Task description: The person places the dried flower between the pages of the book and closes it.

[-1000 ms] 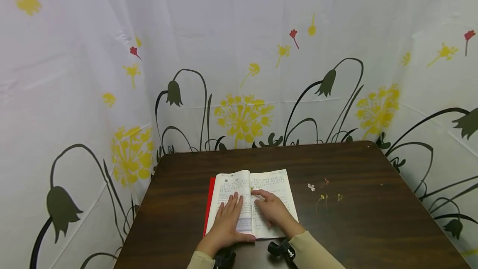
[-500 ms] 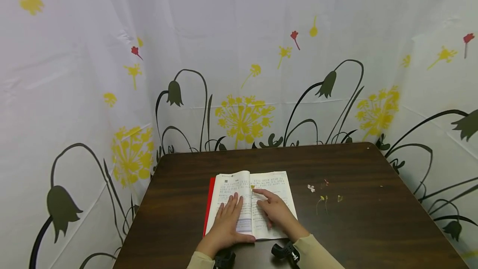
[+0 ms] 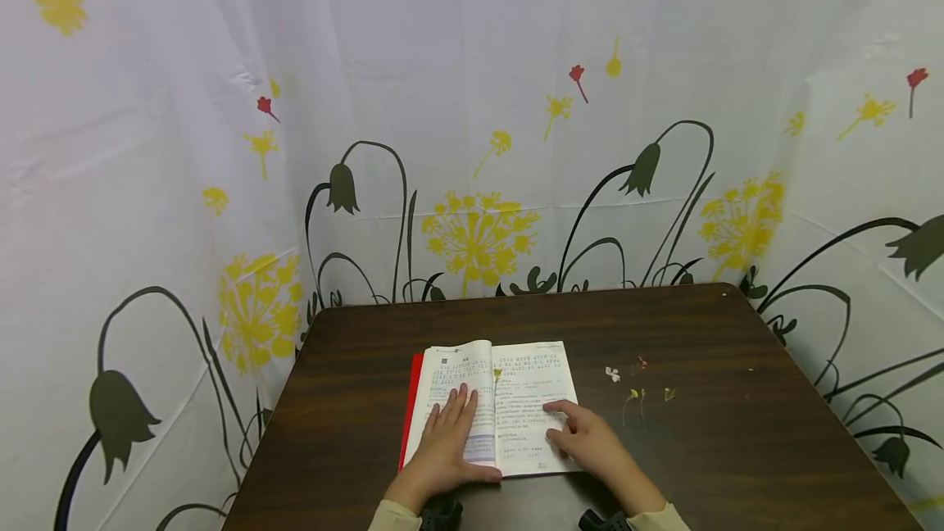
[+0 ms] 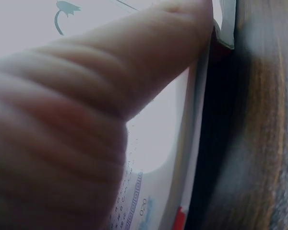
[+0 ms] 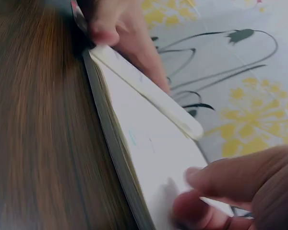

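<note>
Book (image 3: 515,415): lying open on the wood-grain table (image 3: 350,383), pointing its long axis toward the flower-print curtain (image 3: 413,72) behind it, bearing a yellow-flowered sprig (image 3: 497,373) beside its gutter. Partly hiding its left page under the left hand (image 3: 445,442) with fingers spread; showing the right hand (image 3: 590,439) over its right page with index straight, without clearly revealing contact.

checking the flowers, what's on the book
The left hand, and a yellow flower by the fold. The right hand overlaps the right page; anything under either hand is hidden.
</note>
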{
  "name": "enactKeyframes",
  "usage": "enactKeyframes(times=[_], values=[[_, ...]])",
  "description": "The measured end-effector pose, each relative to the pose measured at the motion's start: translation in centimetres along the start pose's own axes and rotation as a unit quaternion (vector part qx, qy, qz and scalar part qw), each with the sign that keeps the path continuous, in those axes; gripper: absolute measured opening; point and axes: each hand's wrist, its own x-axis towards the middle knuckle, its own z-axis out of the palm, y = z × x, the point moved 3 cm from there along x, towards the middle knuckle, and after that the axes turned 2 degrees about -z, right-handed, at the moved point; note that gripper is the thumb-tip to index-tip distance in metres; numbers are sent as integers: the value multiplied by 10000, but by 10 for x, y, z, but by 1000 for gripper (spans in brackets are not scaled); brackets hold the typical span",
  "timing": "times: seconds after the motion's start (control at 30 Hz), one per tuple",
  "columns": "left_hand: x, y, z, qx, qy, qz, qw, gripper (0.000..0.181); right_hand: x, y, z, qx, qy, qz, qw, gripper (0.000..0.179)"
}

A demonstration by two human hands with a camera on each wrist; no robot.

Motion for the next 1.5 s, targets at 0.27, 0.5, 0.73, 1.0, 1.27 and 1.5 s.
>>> enactKeyframes(times=[0.27,0.5,0.73,1.0,1.27,1.5], values=[[1,0,1,-4,1,38,10000,145,-20,19,-32,-1468,278,-221,9885,43],[2,-2,0,-35,-44,-29,10000,146,-15,29,-43,-461,-611,-499,9958,49],[2,2,-4,-8,-53,-47,10000,145,-13,29,-44,-208,-583,-350,9975,47],[0,-2,0,-36,-85,-125,9999,147,-13,28,-40,-390,-437,-242,9980,43],[0,0,1,-47,-61,-157,9998,147,-10,29,-37,-912,-17,-226,9956,31],[-2,1,0,-16,-65,-127,9999,147,-10,29,-32,-1414,319,-356,9888,42]])
